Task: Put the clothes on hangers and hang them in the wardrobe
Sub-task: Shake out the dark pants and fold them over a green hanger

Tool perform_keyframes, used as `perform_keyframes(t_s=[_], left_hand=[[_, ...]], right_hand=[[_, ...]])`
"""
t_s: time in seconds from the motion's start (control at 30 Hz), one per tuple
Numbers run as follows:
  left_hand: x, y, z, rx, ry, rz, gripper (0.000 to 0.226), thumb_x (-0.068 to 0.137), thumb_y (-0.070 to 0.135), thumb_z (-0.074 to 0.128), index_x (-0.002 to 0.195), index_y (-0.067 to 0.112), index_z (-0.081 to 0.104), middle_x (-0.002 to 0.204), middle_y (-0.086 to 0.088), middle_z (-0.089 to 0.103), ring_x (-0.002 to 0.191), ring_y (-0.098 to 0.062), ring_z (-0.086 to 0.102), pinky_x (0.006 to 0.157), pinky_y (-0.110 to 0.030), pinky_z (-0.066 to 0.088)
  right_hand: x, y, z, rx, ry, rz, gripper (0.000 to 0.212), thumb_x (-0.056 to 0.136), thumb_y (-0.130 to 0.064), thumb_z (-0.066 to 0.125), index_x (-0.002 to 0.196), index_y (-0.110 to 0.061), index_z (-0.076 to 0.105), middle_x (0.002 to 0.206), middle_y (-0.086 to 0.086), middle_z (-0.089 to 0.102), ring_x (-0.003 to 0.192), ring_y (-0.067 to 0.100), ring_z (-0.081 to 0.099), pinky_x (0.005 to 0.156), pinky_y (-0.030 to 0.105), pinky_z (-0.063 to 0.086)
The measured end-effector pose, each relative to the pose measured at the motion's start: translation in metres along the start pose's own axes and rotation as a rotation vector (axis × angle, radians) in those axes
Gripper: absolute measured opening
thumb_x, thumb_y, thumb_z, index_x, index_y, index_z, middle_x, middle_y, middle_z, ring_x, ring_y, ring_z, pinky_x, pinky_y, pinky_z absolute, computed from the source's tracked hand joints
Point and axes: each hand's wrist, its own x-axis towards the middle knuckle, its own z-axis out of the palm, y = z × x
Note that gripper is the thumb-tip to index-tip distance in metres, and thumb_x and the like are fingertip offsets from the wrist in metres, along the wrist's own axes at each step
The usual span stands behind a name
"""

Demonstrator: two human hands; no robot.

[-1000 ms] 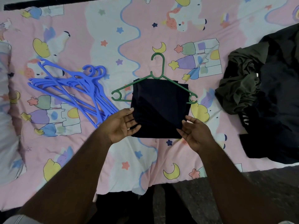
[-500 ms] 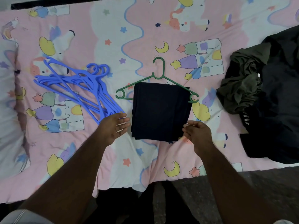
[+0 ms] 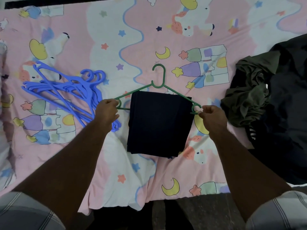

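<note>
- On the bed (image 3: 149, 39), mid-frame: green hanger (image 3: 158, 80) lying flat, hook pointing away from the person, thin plastic, small curled hook at each shoulder end.
- Dark navy garment (image 3: 159, 123) folded over the hanger's lower bar into a neat rectangle; top edge sits just under the hanger's neck, bottom edge lies toward the person. Fabric looks smooth, with faint vertical fold lines at its left edge.
- Left hand (image 3: 107, 112): grip closed, fingers curled round the hanger's left end hook.
- Right hand (image 3: 211, 114): grip closed, fingertips pinching the hanger's right end hook.
- Both hands sit just outside the garment's side edges, not touching the cloth.
- Blue hangers (image 3: 66, 90): loose stack flat on the bed to the left, hooks bunched at the top right of the pile; the lower end runs under the left forearm.
- Pile of dark clothes (image 3: 274, 103) at the right of the bed: crumpled olive piece on the near-left side, black fabric behind and below it, well apart from the green hanger.
- Bed sheet is pink and white with moons, stars and castles.
</note>
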Motion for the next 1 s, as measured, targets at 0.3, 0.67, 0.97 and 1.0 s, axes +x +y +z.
perform_keyframes(t_s=[0.3, 0.67, 0.97, 1.0], left_hand=[[0.038, 0.001, 0.022, 0.071, 0.023, 0.017, 0.009, 0.096, 0.014, 0.06, 0.104, 0.017, 0.062, 0.103, -0.013, 0.062, 0.082, -0.022, 0.062, 0.082, -0.033, 0.058], [0.055, 0.007, 0.023, -0.052, -0.021, 0.078, 0.018, 0.09, -0.008, 0.058, 0.088, 0.009, 0.061, 0.096, -0.017, 0.062, 0.081, -0.021, 0.066, 0.088, -0.034, 0.059], [0.081, 0.016, 0.016, 0.26, 0.029, 0.215, 0.029, 0.093, -0.008, 0.058, 0.118, 0.004, 0.067, 0.099, -0.009, 0.069, 0.084, -0.01, 0.067, 0.076, -0.016, 0.055], [0.082, 0.017, 0.018, 0.311, 0.059, 0.229, 0.03, 0.091, -0.004, 0.061, 0.118, 0.007, 0.069, 0.101, -0.007, 0.071, 0.087, -0.01, 0.067, 0.075, -0.016, 0.053]], right_hand=[[0.04, 0.005, 0.013, -0.068, -0.004, -0.022, 0.029, 0.084, -0.019, 0.074, 0.112, -0.019, 0.075, 0.1, 0.003, 0.075, 0.086, 0.024, 0.072, 0.086, 0.046, 0.059], [0.07, -0.02, 0.008, -0.42, -0.036, -0.237, 0.029, 0.091, -0.013, 0.065, 0.119, -0.009, 0.073, 0.114, 0.01, 0.074, 0.102, 0.029, 0.068, 0.099, 0.036, 0.052], [0.082, -0.04, 0.017, -0.566, -0.149, -0.403, 0.032, 0.098, -0.016, 0.058, 0.129, -0.01, 0.067, 0.123, 0.011, 0.069, 0.108, 0.027, 0.064, 0.1, 0.029, 0.046], [0.084, -0.041, 0.016, -0.581, -0.144, -0.419, 0.032, 0.098, -0.016, 0.058, 0.128, -0.011, 0.067, 0.122, 0.011, 0.07, 0.108, 0.027, 0.064, 0.098, 0.03, 0.046]])
